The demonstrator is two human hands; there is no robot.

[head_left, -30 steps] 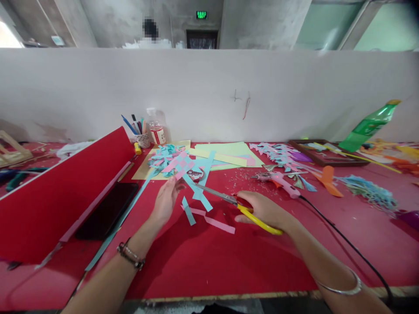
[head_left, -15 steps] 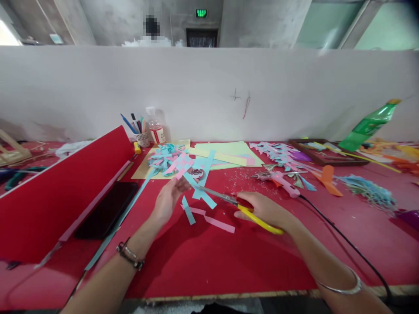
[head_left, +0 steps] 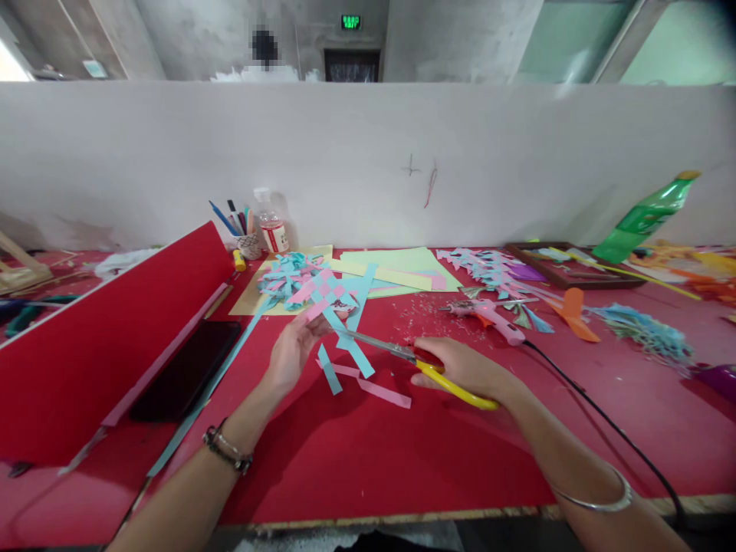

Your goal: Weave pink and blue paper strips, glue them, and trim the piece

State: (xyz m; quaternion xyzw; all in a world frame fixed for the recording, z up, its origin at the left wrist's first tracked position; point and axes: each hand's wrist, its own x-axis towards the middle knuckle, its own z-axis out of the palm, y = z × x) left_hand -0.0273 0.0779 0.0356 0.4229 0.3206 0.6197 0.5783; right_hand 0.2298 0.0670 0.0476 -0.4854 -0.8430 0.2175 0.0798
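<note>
My left hand (head_left: 293, 349) pinches a woven piece of pink and blue paper strips (head_left: 329, 290) and holds it above the red table. From the piece a loose blue strip (head_left: 356, 354) hangs down to the right. Wrapped round the yellow handle of the scissors (head_left: 445, 381), my right hand (head_left: 465, 366) points the metal blades left at that blue strip, close to my left fingertips. Whether the blades touch the strip I cannot tell. Below the blades lie a short blue paper scrap (head_left: 329, 370) and a bent pink paper strip (head_left: 385, 393).
A pink glue gun (head_left: 491, 316) with a black cord lies to the right. On the left are a black phone (head_left: 187, 372) and a standing red board (head_left: 115, 337). Paper sheets (head_left: 402, 261), a pen cup (head_left: 248, 246) and a green bottle (head_left: 647, 218) stand or lie toward the back.
The woven paper piece has turned slightly in my left hand, and its loose blue strip now hangs more steeply. The scissors have hardly moved.
</note>
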